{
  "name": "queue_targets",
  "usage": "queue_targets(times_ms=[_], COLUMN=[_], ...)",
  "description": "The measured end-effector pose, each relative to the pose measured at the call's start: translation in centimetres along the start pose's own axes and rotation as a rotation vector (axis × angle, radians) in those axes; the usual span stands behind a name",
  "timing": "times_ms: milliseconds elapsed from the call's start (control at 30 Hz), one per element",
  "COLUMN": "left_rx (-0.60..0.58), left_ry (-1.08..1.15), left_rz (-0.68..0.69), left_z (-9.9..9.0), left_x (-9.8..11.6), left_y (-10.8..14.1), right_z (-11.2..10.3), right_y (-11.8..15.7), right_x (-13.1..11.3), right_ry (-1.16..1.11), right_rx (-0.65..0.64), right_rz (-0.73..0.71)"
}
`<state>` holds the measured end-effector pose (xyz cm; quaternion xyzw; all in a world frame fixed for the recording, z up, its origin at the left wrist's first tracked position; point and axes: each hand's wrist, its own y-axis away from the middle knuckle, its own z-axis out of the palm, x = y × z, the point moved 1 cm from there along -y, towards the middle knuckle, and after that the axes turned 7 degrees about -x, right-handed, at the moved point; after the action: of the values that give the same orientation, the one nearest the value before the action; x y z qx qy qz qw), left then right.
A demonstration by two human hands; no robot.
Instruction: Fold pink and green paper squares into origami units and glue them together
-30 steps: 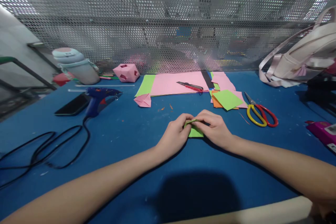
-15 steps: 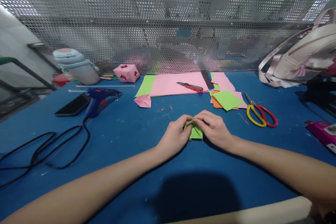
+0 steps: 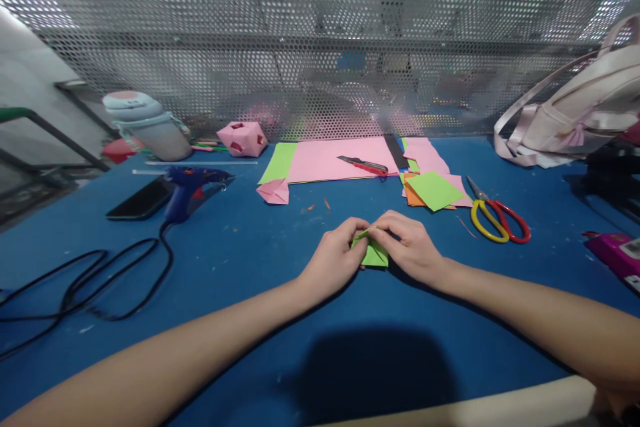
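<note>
A small piece of folded green paper (image 3: 376,255) is held between my two hands, low over the middle of the blue table (image 3: 240,347). My left hand (image 3: 341,250) pinches its left side, thumb on top. From the other side, my right hand (image 3: 409,243) grips the upper right part with thumb and fingers. The fingertips of both hands nearly meet at the paper's top edge and hide part of it. Creases show on the exposed lower part. Beyond my hands lie a small folded pink paper piece (image 3: 275,192) and a stack of square papers (image 3: 435,191), green on top.
Scissors (image 3: 493,213) with yellow and red handles lie at right. A utility knife (image 3: 364,164) rests on pink sheets (image 3: 320,163). A blue glue gun (image 3: 185,190), its black cord (image 3: 167,260), a phone (image 3: 137,201), bottle (image 3: 150,127) and pink paper polyhedron (image 3: 243,139) are at left; a backpack (image 3: 575,113) stands right.
Both hands keep their hold on the green paper with hardly any movement. The whole view has shifted very slightly.
</note>
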<state>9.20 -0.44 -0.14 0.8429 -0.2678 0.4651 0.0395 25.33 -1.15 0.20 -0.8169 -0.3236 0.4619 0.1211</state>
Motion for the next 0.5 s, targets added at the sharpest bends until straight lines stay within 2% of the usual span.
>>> queue_targets(times_ms=[300, 500], left_rx=[-0.016, -0.009], left_ry=[0.149, 0.132], left_rz=[-0.051, -0.044], left_z=[0.23, 0.19], left_x=[-0.14, -0.38], left_y=[-0.07, -0.08], right_z=[0.07, -0.03], right_y=[-0.13, -0.02], right_x=[0.00, 0.28], right_ry=[-0.014, -0.034], right_rx=[0.019, 0.019], right_rz=[0.005, 0.002])
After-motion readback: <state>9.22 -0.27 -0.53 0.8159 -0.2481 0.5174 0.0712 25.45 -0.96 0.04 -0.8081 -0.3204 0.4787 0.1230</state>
